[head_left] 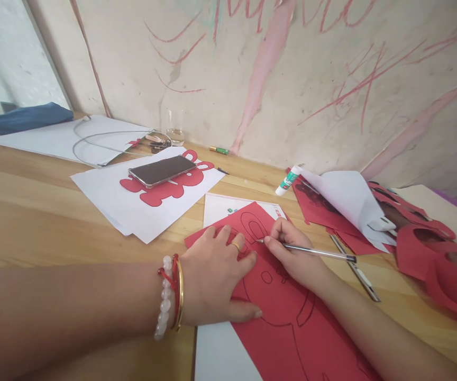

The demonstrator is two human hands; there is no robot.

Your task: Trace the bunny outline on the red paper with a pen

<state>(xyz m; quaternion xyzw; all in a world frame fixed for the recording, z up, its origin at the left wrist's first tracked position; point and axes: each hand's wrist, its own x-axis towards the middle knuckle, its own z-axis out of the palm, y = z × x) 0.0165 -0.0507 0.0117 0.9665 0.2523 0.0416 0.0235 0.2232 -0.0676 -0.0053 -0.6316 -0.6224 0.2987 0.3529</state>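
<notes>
The sheet of red paper (292, 338) carries thin black outlines, and the craft knife (319, 253) is silver with a black end. White beads (164, 296) sit beside a red cord (175, 280) and a gold bangle (180, 288). The plaster wall (371, 90) is cream, streaked with pink and red. The tabletop (54, 211) shows honey-coloured wood grain; the cloth (22, 117) is denim blue.

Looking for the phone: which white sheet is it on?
The nearer white sheet, where the phone rests on a red cut-out; the farther sheet has a grey wire on it.
</notes>
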